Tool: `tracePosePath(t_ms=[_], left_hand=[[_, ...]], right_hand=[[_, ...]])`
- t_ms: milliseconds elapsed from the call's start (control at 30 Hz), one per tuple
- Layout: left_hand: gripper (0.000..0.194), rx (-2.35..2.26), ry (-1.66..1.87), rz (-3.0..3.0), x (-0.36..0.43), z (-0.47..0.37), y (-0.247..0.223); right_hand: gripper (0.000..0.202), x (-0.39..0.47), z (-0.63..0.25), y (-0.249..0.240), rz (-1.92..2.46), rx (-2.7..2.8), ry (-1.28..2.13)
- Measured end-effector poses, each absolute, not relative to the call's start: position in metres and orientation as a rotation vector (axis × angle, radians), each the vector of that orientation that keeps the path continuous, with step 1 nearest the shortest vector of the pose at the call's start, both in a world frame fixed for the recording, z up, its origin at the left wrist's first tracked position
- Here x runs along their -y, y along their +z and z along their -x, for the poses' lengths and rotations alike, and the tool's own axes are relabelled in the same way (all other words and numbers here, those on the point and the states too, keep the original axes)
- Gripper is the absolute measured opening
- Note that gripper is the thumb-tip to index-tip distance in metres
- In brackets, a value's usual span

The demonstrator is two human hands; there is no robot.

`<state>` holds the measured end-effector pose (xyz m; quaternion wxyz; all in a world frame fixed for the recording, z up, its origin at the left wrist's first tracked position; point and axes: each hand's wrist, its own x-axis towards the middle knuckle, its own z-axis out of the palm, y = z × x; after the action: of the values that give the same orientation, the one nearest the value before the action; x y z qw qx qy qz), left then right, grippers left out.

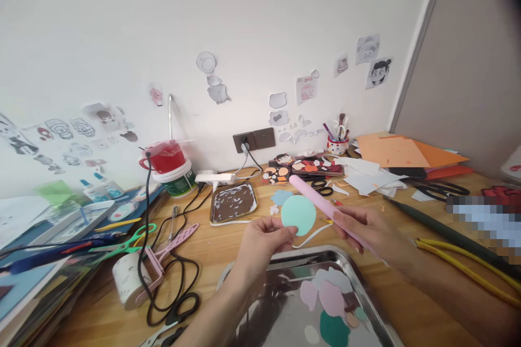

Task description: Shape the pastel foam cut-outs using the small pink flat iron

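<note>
My left hand [272, 236] pinches the lower edge of a mint-green paper oval [299, 211] between thumb and fingers, above the far rim of a metal tray [285, 256]. Wrapped in my right hand [360, 227] is a long pink stick [313, 195]; its rounded tip points up and left, close to the oval's upper edge. Whether the two touch I cannot tell. Inside the tray lie cut paper shapes: a pink piece [331, 298], a dark green piece [334, 329] and several paler ones.
Left of the tray are black cables [148, 282], green-handled scissors [118, 246] and a lint roller [129, 280]. A brown shallow tray [234, 204] stands behind my left hand. Orange paper sheets [402, 154] lie at the back right, with yellow-handled pliers [451, 249] beside my right arm.
</note>
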<state>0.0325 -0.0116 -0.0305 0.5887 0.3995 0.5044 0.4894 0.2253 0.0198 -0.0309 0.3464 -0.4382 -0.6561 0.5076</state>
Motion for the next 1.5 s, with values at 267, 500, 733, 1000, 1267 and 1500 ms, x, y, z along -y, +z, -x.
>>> tracePosePath(t_ms=[267, 500, 733, 1000, 1267, 1500], left_hand=[[0.020, -1.154, 1.157, -0.931, 0.009, -0.032, -0.032], [0.022, -1.148, 1.118, -0.936, 0.011, -0.034, -0.035], [0.021, -1.146, 1.114, -0.956, 0.010, -0.032, -0.032], [0.018, -1.178, 1.150, -1.008, 0.009, -0.026, -0.029], [0.020, -1.149, 1.313, -0.942, 0.007, -0.020, -0.026], [0.025, -1.077, 1.406, -0.841, 0.009, -0.027, -0.032]], right_hand=[[0.030, -0.017, -0.225, -0.026, 1.080, 1.784, 1.488], [0.032, -0.011, -0.220, -0.034, 1.073, 1.889, 1.507], [0.029, -0.012, -0.223, -0.028, 1.089, 1.862, 1.455], [0.030, -0.020, -0.229, -0.034, 1.096, 1.863, 1.373], [0.030, -0.020, -0.228, -0.031, 1.118, 1.841, 1.369], [0.031, -0.017, -0.224, -0.035, 1.123, 1.778, 1.373]])
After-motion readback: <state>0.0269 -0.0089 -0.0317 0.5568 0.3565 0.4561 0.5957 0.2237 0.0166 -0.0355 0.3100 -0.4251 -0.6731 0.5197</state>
